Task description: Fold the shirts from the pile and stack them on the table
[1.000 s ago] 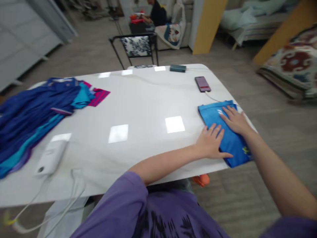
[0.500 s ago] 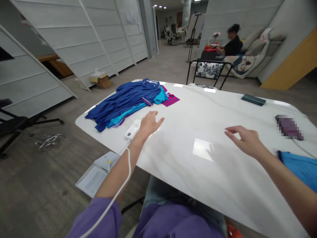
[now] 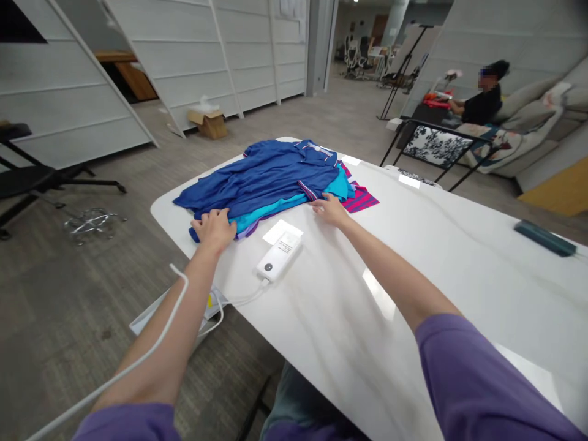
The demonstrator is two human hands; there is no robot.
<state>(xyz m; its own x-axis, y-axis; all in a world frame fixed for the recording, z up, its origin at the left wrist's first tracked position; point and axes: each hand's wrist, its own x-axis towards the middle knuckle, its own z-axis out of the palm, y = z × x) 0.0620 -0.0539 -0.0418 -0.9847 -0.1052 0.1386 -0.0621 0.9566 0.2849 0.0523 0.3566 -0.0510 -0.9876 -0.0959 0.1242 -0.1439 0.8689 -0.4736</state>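
Note:
A dark blue polo shirt (image 3: 275,168) with striped trim lies spread on top of a pile of clothes at the far left of the white table (image 3: 316,318). My left hand (image 3: 215,229) is at the shirt's near left corner, fingers curled over the cloth. At the striped sleeve cuff is my right hand (image 3: 331,211), its fingers bent and somewhat apart, touching the sleeve's edge. From under the polo peek a turquoise garment (image 3: 340,184), a purple edge (image 3: 250,229) and a pink-and-purple striped garment (image 3: 362,200).
A white power bank (image 3: 280,256) with a cable plugged in lies just in front of the pile. A white cable (image 3: 169,331) runs along my left forearm. A dark green case (image 3: 545,237) sits at the right. Beyond the table stand a chair (image 3: 436,147) and a seated person (image 3: 482,101).
Both hands have moved from above the table to the pile: the left onto the shirt's near left corner, the right across to its sleeve. The view has turned left.

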